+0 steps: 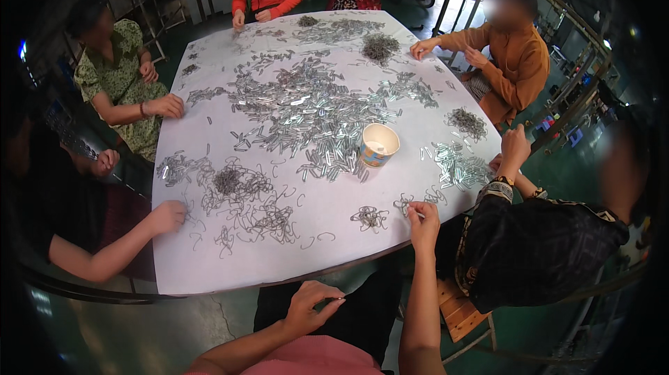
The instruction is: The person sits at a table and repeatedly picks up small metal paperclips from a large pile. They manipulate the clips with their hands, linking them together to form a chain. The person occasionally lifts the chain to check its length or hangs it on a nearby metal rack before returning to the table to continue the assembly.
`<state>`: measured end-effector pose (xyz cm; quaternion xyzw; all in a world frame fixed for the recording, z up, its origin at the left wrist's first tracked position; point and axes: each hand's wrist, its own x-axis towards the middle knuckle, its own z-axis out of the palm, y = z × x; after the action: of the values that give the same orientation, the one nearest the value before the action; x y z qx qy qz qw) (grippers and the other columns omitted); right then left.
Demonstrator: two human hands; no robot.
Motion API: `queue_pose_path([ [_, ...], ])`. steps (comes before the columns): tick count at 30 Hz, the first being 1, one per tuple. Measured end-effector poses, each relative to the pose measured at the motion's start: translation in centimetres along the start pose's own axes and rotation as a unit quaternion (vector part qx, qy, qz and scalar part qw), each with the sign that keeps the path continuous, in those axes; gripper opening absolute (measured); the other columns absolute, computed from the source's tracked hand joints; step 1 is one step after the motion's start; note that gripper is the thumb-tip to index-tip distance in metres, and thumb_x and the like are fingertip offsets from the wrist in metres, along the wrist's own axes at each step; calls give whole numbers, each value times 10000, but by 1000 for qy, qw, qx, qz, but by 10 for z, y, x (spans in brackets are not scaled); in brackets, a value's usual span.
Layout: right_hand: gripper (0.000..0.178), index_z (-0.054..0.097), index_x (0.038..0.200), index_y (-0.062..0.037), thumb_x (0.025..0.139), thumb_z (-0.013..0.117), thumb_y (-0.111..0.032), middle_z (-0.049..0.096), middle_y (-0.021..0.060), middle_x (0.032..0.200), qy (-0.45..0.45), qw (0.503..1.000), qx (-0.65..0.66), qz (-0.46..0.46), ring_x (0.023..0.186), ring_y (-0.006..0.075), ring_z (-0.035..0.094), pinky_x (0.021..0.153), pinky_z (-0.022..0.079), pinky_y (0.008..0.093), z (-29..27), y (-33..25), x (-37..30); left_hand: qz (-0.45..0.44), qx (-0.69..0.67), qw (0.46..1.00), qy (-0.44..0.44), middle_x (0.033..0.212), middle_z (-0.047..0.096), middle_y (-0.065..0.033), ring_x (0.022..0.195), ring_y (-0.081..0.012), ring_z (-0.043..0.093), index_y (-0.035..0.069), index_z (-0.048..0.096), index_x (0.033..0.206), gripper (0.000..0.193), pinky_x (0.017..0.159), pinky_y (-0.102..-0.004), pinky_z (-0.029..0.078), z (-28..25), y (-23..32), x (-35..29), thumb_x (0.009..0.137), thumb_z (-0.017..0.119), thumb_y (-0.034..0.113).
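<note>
Over my lap, just off the table's near edge, my left hand (pixel 313 307) is closed in a pinch of thumb and forefinger. A tiny bright bit shows at its fingertips, too small to name. My right hand (pixel 424 227) reaches over the near edge with thumb and fingers pressed together. Its fingertips are at a small group of bent wire hooks (pixel 402 203); whether one is between them cannot be made out. Left of that hand lies a small heap of wire hooks (pixel 369 218). Farther left is a larger tangle of them (pixel 268 222).
A white-covered table (pixel 202 267) carries a broad spread of flat shiny metal strips (pixel 300 106). A paper cup (pixel 375 159) stands upright among them. Several people sit around the table, their hands at small piles. A co-worker's arm (pixel 514 155) is close on my right, beside a wooden stool (pixel 460 311).
</note>
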<state>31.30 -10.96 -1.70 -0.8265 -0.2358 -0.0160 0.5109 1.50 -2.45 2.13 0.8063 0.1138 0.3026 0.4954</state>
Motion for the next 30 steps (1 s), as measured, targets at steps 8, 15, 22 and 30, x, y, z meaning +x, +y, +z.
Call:
queue_pose_path([
  [8, 108, 654, 908, -12, 825, 668, -78, 587, 121, 925, 6, 999, -19, -38, 832, 241, 609, 680, 503, 335, -3, -5, 1, 7, 4, 1000, 4, 810, 671, -14, 712, -163, 617, 92, 668, 887, 161, 724, -301, 432, 0, 0, 1, 752, 741, 41],
  [15, 101, 659, 891, -28, 812, 681, -87, 586, 114, 912, 14, 998, -29, -53, 836, 252, 615, 662, 505, 333, -3, 6, 7, -3, 3, 1000, -14, 841, 702, -27, 749, -155, 641, 73, 672, 865, 143, 741, -291, 432, 1, 7, 5, 750, 732, 13],
  [22, 98, 665, 889, -29, 806, 683, -78, 590, 117, 911, 13, 999, -42, -31, 832, 256, 618, 709, 493, 352, -3, 6, 7, 2, -1, 1000, 1, 821, 682, -25, 732, -179, 625, 99, 676, 876, 162, 714, -303, 438, 4, 6, 5, 745, 752, 41],
  [30, 110, 664, 878, -16, 821, 670, -109, 596, 134, 899, 11, 999, -47, -12, 823, 273, 615, 745, 478, 373, -4, 7, 6, 3, 0, 1000, -11, 855, 704, -30, 744, -150, 639, 82, 666, 879, 149, 729, -293, 430, 3, 5, 3, 762, 732, 18],
])
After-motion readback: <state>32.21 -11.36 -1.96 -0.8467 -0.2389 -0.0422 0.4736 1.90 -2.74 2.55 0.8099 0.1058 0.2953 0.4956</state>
